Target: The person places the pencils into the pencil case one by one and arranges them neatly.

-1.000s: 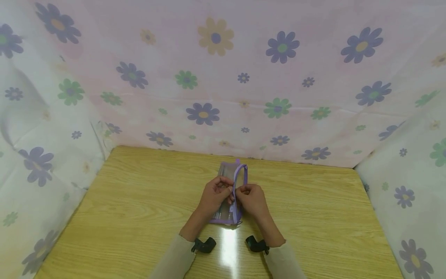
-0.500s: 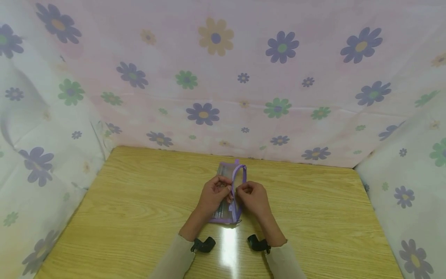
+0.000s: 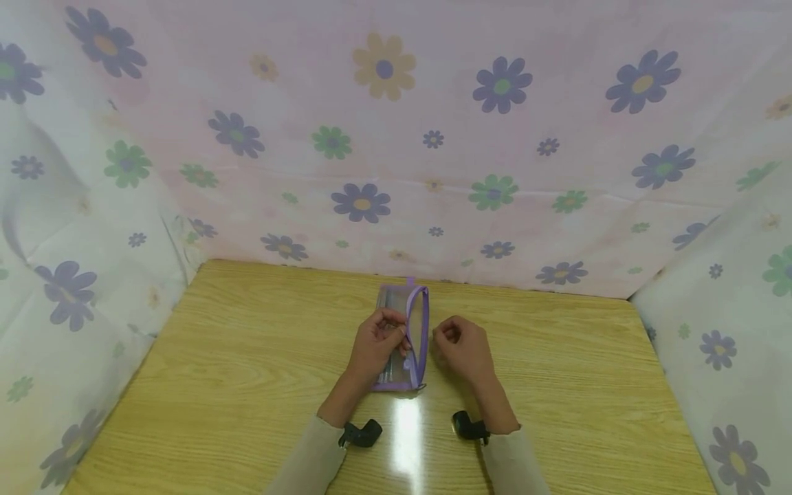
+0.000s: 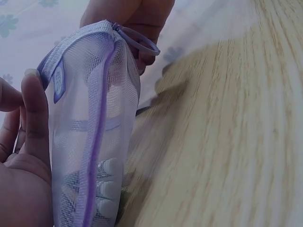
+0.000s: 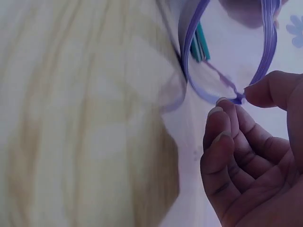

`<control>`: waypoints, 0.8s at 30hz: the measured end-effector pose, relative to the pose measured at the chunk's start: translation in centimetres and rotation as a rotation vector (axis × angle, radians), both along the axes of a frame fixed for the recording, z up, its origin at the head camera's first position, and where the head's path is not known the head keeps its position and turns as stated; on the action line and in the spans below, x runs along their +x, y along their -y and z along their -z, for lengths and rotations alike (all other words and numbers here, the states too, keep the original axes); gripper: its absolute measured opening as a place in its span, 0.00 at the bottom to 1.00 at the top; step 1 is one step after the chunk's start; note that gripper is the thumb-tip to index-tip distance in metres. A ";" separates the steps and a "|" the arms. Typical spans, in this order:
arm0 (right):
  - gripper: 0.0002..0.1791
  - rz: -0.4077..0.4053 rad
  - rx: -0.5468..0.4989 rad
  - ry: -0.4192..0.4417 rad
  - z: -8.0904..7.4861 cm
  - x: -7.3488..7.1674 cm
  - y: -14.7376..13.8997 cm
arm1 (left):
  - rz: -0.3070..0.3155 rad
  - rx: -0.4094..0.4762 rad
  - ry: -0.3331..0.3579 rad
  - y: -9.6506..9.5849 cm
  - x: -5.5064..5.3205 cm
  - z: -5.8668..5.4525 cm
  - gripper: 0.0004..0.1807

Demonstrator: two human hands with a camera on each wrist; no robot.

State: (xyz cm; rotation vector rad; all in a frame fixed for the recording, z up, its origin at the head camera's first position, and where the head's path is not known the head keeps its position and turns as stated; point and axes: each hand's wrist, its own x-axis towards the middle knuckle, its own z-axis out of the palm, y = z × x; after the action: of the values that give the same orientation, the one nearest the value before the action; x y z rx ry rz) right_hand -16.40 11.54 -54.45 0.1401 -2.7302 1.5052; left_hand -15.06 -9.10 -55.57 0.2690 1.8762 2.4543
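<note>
A see-through mesh pencil case [image 3: 399, 297] with purple trim lies on the table, its zipped mouth gaping in a loop. My left hand [image 3: 374, 347] pinches the near side of that mouth between thumb and fingers. Inside the case, several white-ended sticks [image 4: 108, 187] show through the mesh in the left wrist view, and teal sticks [image 5: 200, 42] appear through the mouth in the right wrist view. Just right of the case, my right hand [image 3: 468, 352] is apart from it, fingers loosely bent around nothing. A small cord loop [image 4: 138, 41] hangs at one end of the trim.
The wood-grain table [image 3: 260, 330] extends around the case, with a bright glare spot in front. Flower-printed cloth [image 3: 433, 172] closes off the back and both sides. Black wrist cameras [image 3: 361, 434] sit on both wrists.
My right hand has let go of the case's edge and moved away to the right. The case has shifted slightly left, and its mouth shows as a wider loop. My left hand keeps its hold.
</note>
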 end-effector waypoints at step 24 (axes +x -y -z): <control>0.04 -0.016 0.108 -0.056 -0.2 -0.2 -1.2 | -0.049 -0.251 0.046 -0.6 0.5 0.3 0.06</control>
State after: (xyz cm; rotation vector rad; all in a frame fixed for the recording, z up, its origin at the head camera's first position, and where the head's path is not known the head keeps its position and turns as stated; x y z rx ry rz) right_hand -16.59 12.71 -54.28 0.2036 -2.7723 1.3359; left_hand -14.61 -8.49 -55.82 0.1558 2.1653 2.1993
